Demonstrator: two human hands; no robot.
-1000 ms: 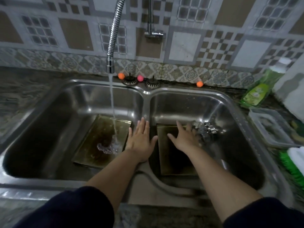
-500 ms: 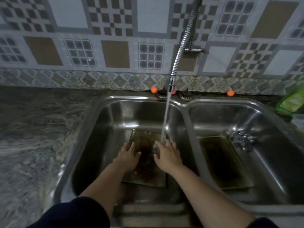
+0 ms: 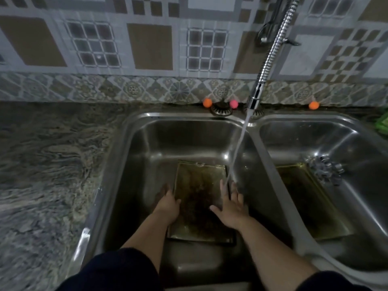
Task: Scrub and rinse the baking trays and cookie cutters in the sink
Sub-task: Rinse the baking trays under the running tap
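While water (image 3: 238, 152) is running from the faucet (image 3: 255, 99), I am gripping the dirty baking tray (image 3: 199, 198) with my left hand (image 3: 168, 203); my right hand (image 3: 232, 206) is resting there, fingers spread open.

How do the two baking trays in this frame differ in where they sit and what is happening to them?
The left-basin tray has both hands on it: the left hand grips its left edge and the right hand rests at its right edge under the water stream. The right-basin tray is untouched and out of the stream, with cookie cutters beside its far corner. Both are rectangular, brown-stained and lie flat.
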